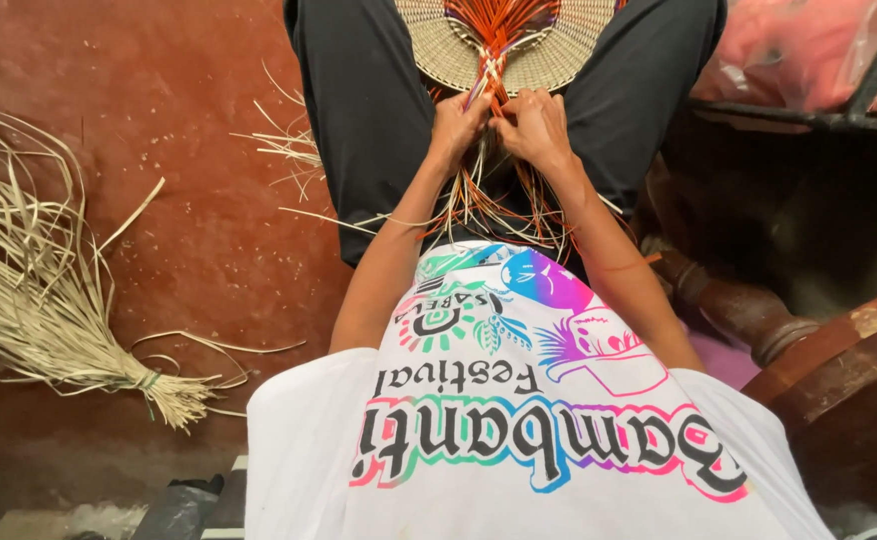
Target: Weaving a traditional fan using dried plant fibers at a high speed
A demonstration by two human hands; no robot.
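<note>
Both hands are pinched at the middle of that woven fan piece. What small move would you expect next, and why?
Probably the right hand crosses one orange strand over toward the left hand. Both hands pinch the strands where the plait on the round woven piece ends, and loose strand ends hang unwoven below.

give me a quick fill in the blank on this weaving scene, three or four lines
1. Both hands, left hand and right hand, pinch thin ____-coloured strips.
2. The strips run over a round woven mat that rests on the person's ____.
3. A tied bundle of pale straw lies on the ____, on the person's left.
4. The trousers are ____ in colour.

Missing words: orange; lap; floor; black
</note>
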